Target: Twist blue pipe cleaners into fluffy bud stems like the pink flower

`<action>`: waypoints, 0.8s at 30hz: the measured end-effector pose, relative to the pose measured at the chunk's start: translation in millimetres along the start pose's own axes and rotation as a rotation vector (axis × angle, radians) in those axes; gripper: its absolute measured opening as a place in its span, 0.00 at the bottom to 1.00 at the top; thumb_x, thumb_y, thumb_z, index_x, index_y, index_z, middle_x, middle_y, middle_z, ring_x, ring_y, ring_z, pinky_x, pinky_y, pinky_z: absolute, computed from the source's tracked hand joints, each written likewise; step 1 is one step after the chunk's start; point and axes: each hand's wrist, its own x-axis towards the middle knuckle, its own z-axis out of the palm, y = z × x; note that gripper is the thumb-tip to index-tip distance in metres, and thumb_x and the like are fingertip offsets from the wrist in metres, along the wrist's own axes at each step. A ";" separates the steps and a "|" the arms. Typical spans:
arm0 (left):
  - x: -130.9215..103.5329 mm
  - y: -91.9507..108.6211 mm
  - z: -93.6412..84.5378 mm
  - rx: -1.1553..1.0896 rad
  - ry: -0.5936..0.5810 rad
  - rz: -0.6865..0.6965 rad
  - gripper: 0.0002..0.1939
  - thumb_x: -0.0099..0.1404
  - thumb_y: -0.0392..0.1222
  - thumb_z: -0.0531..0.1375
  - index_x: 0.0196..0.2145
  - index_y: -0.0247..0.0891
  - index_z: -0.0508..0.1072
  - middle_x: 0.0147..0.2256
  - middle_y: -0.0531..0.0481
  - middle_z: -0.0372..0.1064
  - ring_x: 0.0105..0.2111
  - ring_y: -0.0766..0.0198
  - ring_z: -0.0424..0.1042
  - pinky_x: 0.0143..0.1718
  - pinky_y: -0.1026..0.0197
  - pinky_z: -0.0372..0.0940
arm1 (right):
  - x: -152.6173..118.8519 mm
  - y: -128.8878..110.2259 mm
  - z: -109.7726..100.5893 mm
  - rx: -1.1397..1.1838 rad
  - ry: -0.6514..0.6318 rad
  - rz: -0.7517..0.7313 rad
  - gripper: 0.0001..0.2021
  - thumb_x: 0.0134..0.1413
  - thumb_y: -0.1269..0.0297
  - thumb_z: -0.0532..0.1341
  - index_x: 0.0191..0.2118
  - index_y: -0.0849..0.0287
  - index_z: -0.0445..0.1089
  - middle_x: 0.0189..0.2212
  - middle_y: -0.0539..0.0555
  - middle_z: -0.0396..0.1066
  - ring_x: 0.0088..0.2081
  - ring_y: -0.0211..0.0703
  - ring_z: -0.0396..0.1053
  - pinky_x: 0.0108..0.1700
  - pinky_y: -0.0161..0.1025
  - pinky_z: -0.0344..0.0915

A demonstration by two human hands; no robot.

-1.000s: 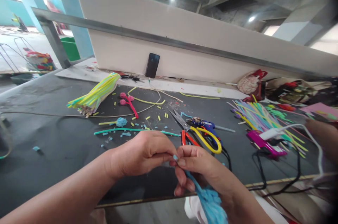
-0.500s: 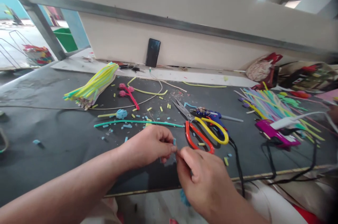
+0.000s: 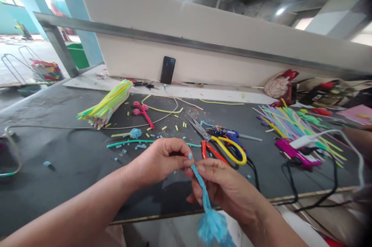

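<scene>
Both hands are closed on a blue pipe-cleaner flower (image 3: pixel 203 189), held over the table's front edge. Its stem end pokes up between the fingertips, and its fluffy head hangs down below. My left hand (image 3: pixel 167 158) pinches the tip of the stem. Just beside it, my right hand (image 3: pixel 221 177) has thumb and fingers closed on the stem. Right behind the hands lie scissors (image 3: pixel 215 138) with one yellow and one red handle, blades spread. A green pipe cleaner (image 3: pixel 128 142) and a small blue flower on a yellow stem (image 3: pixel 135 133) lie beyond my left hand.
A blue glue gun (image 3: pixel 229 133) rests beyond the scissors. Pipe-cleaner bundles lie at left (image 3: pixel 107 103) and right (image 3: pixel 290 123), near a magenta device (image 3: pixel 296 154) with black cords. A pink piece (image 3: pixel 143 113), offcuts and a leaning phone (image 3: pixel 167 70) stand farther back.
My right hand has turned and opened out somewhat, bringing the blue flower's stem and hanging head into view. The left hand keeps its pinch. The camera view has tilted up slightly.
</scene>
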 end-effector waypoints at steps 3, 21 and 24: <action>-1.2 0.2 -1.2 0.023 -0.021 0.039 0.04 0.55 0.36 0.61 0.25 0.33 0.70 0.22 0.54 0.66 0.24 0.69 0.63 0.29 0.66 0.59 | 2.1 5.5 0.8 0.053 -0.030 -0.010 0.11 0.50 0.61 0.65 0.31 0.66 0.74 0.14 0.49 0.70 0.16 0.31 0.66 0.36 0.43 0.70; 3.9 -14.0 11.0 0.188 0.057 -0.278 0.04 0.52 0.36 0.57 0.22 0.37 0.65 0.17 0.58 0.63 0.19 0.70 0.62 0.22 0.67 0.55 | -3.0 26.9 14.9 -1.703 0.517 -0.830 0.12 0.50 0.74 0.53 0.20 0.59 0.65 0.18 0.53 0.66 0.23 0.40 0.61 0.28 0.39 0.52; 1.0 -9.2 9.6 0.161 0.051 -0.208 0.03 0.52 0.33 0.57 0.22 0.36 0.66 0.18 0.58 0.63 0.21 0.71 0.61 0.24 0.68 0.56 | -3.8 16.4 12.9 -1.332 0.432 -0.465 0.13 0.56 0.65 0.53 0.22 0.59 0.67 0.19 0.53 0.68 0.22 0.40 0.63 0.25 0.37 0.54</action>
